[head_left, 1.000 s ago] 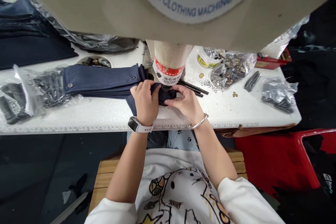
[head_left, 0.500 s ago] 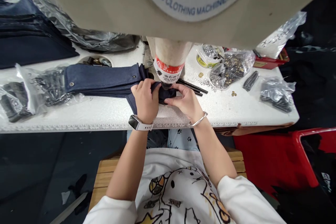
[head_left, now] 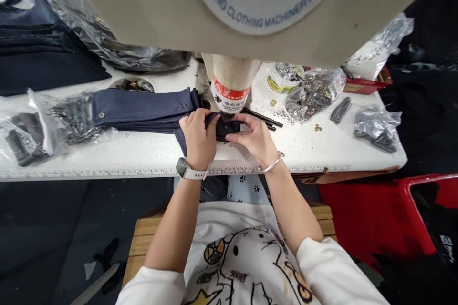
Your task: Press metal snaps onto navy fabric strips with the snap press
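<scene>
A folded strip of dark blue denim (head_left: 143, 109) lies on the white table (head_left: 143, 152), its right end under the head of a beige press machine (head_left: 232, 88). My left hand (head_left: 196, 136) pinches the denim just left of the press head. My right hand (head_left: 250, 136) grips the same end from the right, thumb and fingers closed on the cloth. Both hands sit right below the machine's red warning label. A metal stud shows on the denim near the left end and another near the fold.
Clear bags of dark hardware (head_left: 43, 124) lie at the left, and a bag of metal buttons (head_left: 315, 93) and another dark bag (head_left: 377, 126) at the right. Two black rods (head_left: 265, 119) rest beside the press. Stacked dark denim (head_left: 39, 57) sits far left; a red bin (head_left: 386, 219) stands below right.
Both hands stay on the denim under the press head with only slight finger shifts. The view has tilted a little.
</scene>
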Available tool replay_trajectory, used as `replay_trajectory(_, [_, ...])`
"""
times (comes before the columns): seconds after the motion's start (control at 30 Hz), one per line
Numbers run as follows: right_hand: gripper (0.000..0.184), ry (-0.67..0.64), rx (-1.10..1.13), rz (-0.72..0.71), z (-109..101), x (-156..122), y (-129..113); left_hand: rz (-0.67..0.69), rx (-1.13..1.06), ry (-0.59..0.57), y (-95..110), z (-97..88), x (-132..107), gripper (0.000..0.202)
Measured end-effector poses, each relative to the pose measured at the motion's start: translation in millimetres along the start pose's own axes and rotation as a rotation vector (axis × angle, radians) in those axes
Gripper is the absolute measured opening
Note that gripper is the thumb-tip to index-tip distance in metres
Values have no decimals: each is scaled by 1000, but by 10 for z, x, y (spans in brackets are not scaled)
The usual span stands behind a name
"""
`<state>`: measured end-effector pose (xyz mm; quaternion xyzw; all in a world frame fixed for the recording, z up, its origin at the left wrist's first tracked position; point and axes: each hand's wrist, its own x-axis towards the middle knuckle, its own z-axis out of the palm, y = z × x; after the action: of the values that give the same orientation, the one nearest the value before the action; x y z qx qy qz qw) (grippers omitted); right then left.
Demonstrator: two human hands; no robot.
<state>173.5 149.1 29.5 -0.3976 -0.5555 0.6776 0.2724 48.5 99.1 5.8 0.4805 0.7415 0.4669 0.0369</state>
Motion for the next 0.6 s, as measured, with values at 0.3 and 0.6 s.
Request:
replay_trajectory(0.3, [42,-125,-54,-59,-96,-292,-119,-44,-96,-62,174,-262,-254,15])
replay_trajectory(0.6, [30,-39,-35,-193,-109,-709,-169,26,-204,-187,395,-511,-596,15])
